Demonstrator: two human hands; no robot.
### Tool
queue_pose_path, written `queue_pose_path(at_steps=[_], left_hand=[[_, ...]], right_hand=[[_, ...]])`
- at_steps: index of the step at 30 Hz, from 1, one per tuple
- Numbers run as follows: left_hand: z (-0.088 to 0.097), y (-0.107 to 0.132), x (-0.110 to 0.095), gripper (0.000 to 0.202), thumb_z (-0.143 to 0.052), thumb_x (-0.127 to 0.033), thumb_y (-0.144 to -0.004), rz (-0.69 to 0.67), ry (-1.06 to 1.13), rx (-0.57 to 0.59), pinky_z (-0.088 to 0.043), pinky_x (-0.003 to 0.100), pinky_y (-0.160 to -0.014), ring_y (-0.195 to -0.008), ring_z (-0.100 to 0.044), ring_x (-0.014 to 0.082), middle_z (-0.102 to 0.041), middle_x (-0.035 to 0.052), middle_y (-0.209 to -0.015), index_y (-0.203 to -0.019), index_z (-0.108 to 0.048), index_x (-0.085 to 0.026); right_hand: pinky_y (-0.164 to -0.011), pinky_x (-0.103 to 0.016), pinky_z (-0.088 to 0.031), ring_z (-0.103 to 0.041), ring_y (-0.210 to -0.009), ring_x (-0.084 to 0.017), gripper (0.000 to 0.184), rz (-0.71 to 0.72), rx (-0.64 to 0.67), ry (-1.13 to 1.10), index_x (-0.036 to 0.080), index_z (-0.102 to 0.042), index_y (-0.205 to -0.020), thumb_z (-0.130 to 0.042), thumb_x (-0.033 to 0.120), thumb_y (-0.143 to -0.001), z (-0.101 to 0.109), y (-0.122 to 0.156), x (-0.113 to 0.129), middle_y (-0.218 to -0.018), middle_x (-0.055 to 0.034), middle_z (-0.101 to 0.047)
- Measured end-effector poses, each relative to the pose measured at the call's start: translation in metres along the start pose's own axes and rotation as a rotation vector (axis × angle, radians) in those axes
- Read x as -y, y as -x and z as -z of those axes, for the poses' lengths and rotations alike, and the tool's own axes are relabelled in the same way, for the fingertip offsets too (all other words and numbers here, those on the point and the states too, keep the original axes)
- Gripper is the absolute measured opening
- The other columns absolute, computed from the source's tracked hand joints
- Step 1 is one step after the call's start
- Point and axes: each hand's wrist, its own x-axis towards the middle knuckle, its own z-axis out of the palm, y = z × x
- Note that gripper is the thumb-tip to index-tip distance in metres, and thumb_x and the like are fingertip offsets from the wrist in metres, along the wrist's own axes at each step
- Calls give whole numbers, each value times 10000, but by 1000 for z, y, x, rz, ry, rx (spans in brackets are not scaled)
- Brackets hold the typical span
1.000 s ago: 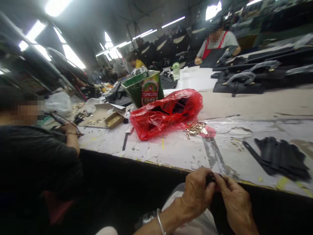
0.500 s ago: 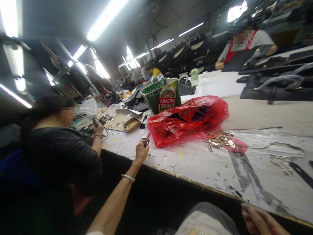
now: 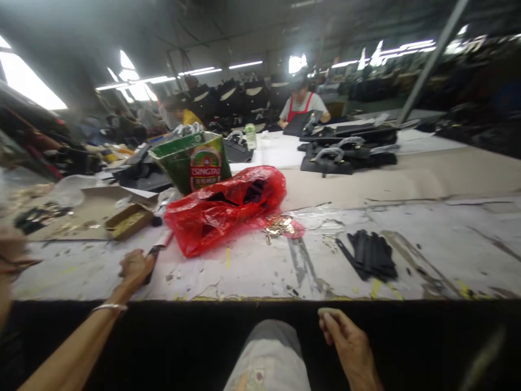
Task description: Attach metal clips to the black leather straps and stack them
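My left hand (image 3: 136, 269) is at the left of the worktable, fingers curled round a dark strap-like piece (image 3: 151, 265). Its exact kind is blurred. Just beyond it lie a small reddish-white thing (image 3: 165, 239) and a red plastic bag (image 3: 228, 209) with dark pieces inside. My right hand (image 3: 345, 342) is below the table's front edge, beside my knee, its fingers pinched together; I cannot make out what is in them, if anything. A pile of black straps (image 3: 370, 255) lies on the table beyond it. Flat metal fittings (image 3: 280, 225) lie beside the red bag.
Behind the bag stands a green carton (image 3: 205, 163), with a small open box of gold-coloured parts (image 3: 128, 221) to its left. Black bags with wrapped handles (image 3: 331, 157) lie across the table, near a person in a red apron (image 3: 303, 106). A co-worker's arm (image 3: 12, 260) shows at far left.
The view has swung right and levelled, bringing the strap pile into sight. My left hand still holds the dark piece, now lower over the table. More of my right hand shows, pinched.
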Motion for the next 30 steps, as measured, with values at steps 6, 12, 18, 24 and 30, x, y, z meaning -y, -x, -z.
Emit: queue_pose_path(at_steps=[6,12,18,24,30], left_hand=[[-14,21,-45,193,-453,-305,-742,-240,233,-26,-459,545,-943,-1042,-572,311,-645,105,-957,-869,-539,-190],[-58,93,-168,239,-461,-246,-853,-594,373,177,-489,318,-919,-985,-614,193,-662,87,-1029,-1045,-582,-172],[-81,120,-252,143,-520,-190,-855,-735,334,322,-461,326,-871,-960,-595,213,-642,86,-1009,-952,-625,-183],[-42,86,-236,77,-556,-124,-796,-757,202,331,-427,362,-846,-865,-584,243,-633,78,-832,-791,-614,-174],[-35,112,-269,234,-419,-253,-950,-857,317,305,-391,338,-980,-1062,-550,214,-630,89,-1072,-1079,-605,-192]], right_hand=[[-508,-254,-442,-532,-504,-162,403,58,-174,99,186,-667,-680,-581,578,-713,37,-26,20,-576,-29,-605],[-507,-250,-457,-548,-511,-166,405,65,-148,78,183,-675,-706,-579,575,-740,28,-16,11,-596,-32,-616],[-495,-240,-489,-580,-520,-170,433,1,-199,49,178,-717,-814,-587,585,-743,31,13,-23,-633,-35,-642],[-497,-249,-511,-603,-507,-182,446,-75,-273,72,196,-731,-789,-613,611,-673,59,10,-46,-619,-36,-668],[-519,-253,-510,-619,-543,-190,463,-30,-254,105,183,-724,-777,-587,606,-648,57,-12,-3,-647,-53,-677]])
